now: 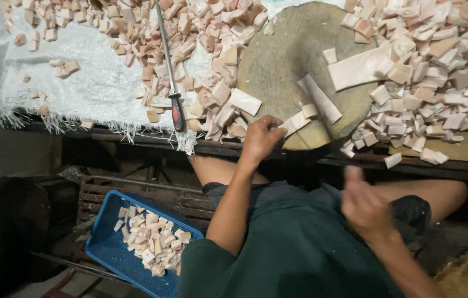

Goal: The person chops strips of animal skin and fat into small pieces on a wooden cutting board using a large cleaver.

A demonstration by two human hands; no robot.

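Head view: left hand (pixel 261 138) curls at the near edge of the round, worn wooden chopping block (pixel 278 60), fingers pinching a pale cut strip of pork skin (pixel 295 122); right hand (pixel 363 207) hangs blurred above the lap, loosely closed, holding nothing visible. Longer pale strips (pixel 355 69) lie on the block, cubed pieces (pixel 432 83) heaped right, a red-handled sharpening steel (pixel 170 66) left, a blue plastic crate (pixel 107 248) of cubes below.

The left hand (pixel 261 137) grips a pale strip of pork skin (pixel 295 122) at the six o'clock edge of the round wooden chopping block (pixel 283 52). The right hand (pixel 365 207) is blurred, low at five o'clock, away from the table. Cut pork pieces (pixel 438 72) lie piled at two o'clock. A sharpening steel (pixel 170 72) with red handle lies at eleven o'clock on the white sack (pixel 85 77). A blue crate (pixel 107 248) with pieces stands at seven o'clock.
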